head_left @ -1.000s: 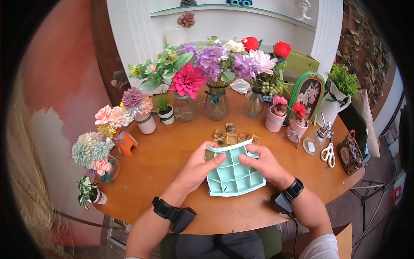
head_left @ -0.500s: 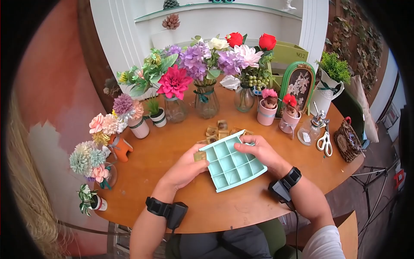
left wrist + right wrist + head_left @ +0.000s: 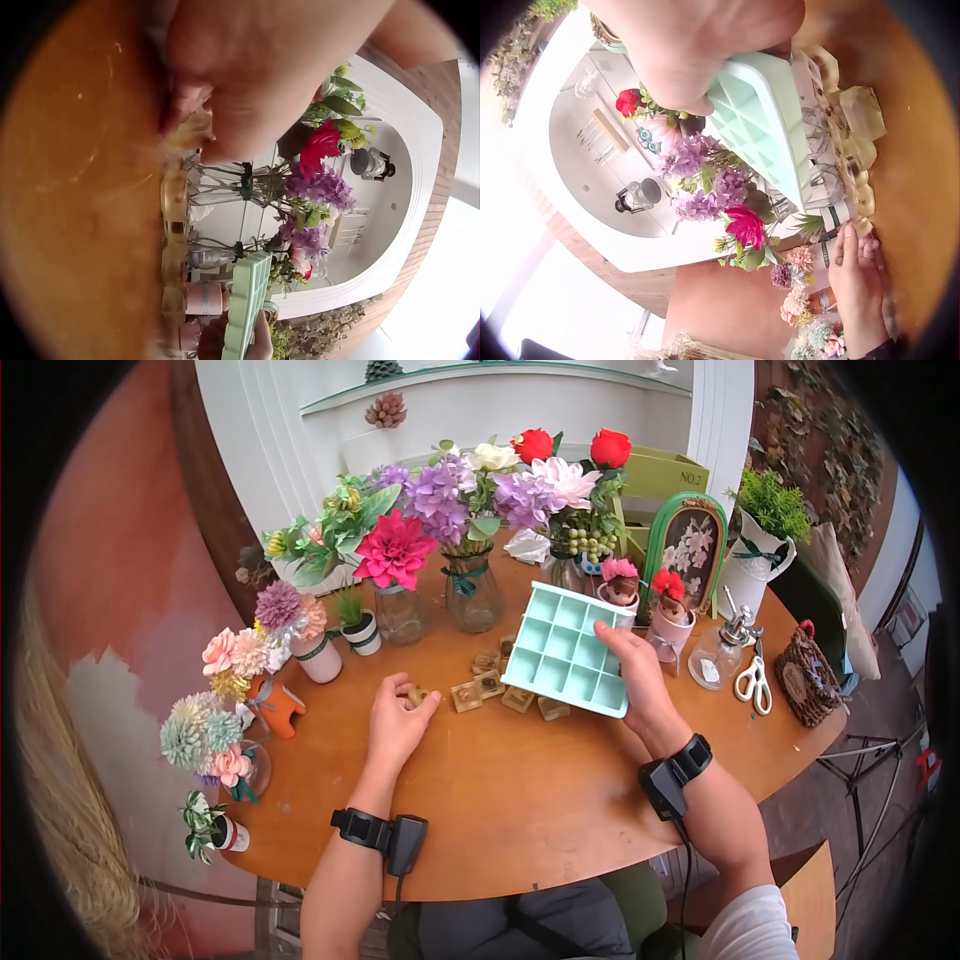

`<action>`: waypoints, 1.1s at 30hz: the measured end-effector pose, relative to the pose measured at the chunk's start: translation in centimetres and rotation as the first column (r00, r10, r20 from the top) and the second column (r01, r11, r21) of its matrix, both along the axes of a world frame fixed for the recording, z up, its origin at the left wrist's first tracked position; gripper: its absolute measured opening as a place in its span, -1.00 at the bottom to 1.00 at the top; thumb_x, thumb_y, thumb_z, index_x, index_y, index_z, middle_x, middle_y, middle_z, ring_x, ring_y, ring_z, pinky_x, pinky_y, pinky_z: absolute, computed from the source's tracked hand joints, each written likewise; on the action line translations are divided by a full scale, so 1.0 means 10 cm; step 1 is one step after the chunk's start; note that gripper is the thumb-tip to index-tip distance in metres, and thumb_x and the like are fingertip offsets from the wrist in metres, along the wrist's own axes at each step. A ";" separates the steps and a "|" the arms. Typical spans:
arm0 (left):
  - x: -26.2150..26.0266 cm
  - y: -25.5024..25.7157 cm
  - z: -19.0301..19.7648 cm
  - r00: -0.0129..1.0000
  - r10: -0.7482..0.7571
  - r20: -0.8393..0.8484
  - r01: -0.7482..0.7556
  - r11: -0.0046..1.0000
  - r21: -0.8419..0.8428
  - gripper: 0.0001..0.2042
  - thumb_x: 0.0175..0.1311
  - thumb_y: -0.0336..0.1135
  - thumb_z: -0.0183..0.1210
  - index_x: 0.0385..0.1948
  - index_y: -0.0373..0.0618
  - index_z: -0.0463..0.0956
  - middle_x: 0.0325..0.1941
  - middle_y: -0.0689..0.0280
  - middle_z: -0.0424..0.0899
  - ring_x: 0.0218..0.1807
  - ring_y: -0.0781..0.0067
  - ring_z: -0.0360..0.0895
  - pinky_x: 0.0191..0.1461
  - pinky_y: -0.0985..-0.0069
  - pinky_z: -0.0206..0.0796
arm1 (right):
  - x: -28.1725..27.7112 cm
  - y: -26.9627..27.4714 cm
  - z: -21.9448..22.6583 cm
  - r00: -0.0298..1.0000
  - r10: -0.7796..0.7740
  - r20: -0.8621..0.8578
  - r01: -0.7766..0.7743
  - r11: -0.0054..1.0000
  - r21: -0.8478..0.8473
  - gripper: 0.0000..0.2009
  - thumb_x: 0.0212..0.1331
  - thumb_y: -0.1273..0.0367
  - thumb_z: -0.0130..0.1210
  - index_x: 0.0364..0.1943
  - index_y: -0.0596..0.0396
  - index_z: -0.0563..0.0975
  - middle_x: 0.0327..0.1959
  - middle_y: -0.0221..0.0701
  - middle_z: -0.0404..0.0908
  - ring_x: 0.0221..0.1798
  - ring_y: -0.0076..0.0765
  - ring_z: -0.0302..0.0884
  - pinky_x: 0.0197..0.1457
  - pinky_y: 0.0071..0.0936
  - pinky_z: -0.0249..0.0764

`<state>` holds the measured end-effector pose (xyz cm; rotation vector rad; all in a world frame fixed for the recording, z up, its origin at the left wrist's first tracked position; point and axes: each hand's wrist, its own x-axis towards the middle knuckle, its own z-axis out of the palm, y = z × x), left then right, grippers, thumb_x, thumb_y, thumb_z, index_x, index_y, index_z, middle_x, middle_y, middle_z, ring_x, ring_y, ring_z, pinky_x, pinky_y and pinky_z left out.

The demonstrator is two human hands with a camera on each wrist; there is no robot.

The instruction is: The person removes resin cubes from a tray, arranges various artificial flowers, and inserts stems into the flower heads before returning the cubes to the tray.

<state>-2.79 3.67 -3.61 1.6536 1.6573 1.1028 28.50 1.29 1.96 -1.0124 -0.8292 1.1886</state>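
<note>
Tray, gripped only at its right side by the right hand, could sag and knock the loose cubes, while the left hand pinches 1 cube.

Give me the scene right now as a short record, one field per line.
left hand: pinches one amber block near the table
right hand: grips the mint tray by one side
tray: raised and tilted, visible compartments empty
loose blocks: clustered on the table, between the hands
right of tray: spray bottle, white-handled scissors
</note>
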 end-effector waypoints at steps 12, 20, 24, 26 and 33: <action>0.39 -0.45 0.48 0.762 -0.348 0.547 0.233 0.934 0.270 -0.50 0.28 -0.36 0.30 0.20 -0.31 0.32 0.17 0.16 0.40 0.08 0.42 0.48 0.16 0.46 0.39 | -0.34 -0.24 -0.07 0.939 0.280 0.199 -0.292 0.956 0.033 -0.66 0.31 0.10 0.21 -0.22 0.14 0.58 -0.26 -0.56 0.58 -0.16 -0.67 0.45 -0.04 -0.59 0.44; 0.58 -0.66 0.51 0.826 -0.373 0.422 0.353 0.927 0.126 -0.60 0.30 -0.36 0.29 0.11 -0.32 0.43 0.04 0.23 0.63 0.06 0.44 0.56 0.15 0.47 0.40 | -0.42 -0.35 -0.06 0.769 0.189 0.611 -0.379 0.904 0.196 -0.60 0.36 0.07 0.12 -0.20 0.21 0.56 -0.36 -0.30 0.60 -0.30 -0.41 0.49 -0.17 -0.36 0.45; 0.58 -0.67 0.51 0.780 -0.363 0.510 0.337 0.930 0.147 -0.65 0.31 -0.36 0.28 0.06 -0.33 0.47 -0.01 0.24 0.65 0.02 0.48 0.57 0.11 0.50 0.40 | -0.47 -0.35 -0.12 0.696 0.148 0.703 -0.355 0.921 0.158 -0.53 0.40 0.03 0.02 -0.36 0.24 0.50 -0.52 -0.06 0.46 -0.45 -0.08 0.39 -0.30 -0.19 0.37; 0.56 -0.66 0.58 0.703 -0.305 0.642 0.364 0.930 0.043 -0.65 0.34 -0.35 0.26 0.07 -0.33 0.46 -0.01 0.23 0.65 0.00 0.50 0.57 0.09 0.52 0.40 | -0.47 -0.34 -0.10 0.663 0.148 0.734 -0.365 0.920 0.144 -0.52 0.41 0.01 0.00 -0.34 0.24 0.53 -0.51 -0.13 0.51 -0.43 -0.20 0.43 -0.27 -0.21 0.40; 0.46 -0.51 0.51 0.619 -0.283 0.733 0.341 0.937 0.073 -0.77 0.43 -0.31 0.14 -0.08 -0.30 0.46 -0.13 0.20 0.66 -0.15 0.55 0.61 -0.11 0.58 0.48 | -0.34 -0.19 -0.16 0.789 0.044 0.613 -0.235 0.943 0.235 -0.52 0.40 0.02 0.02 -0.20 0.27 0.61 -0.41 -0.29 0.65 -0.31 -0.42 0.53 -0.18 -0.38 0.47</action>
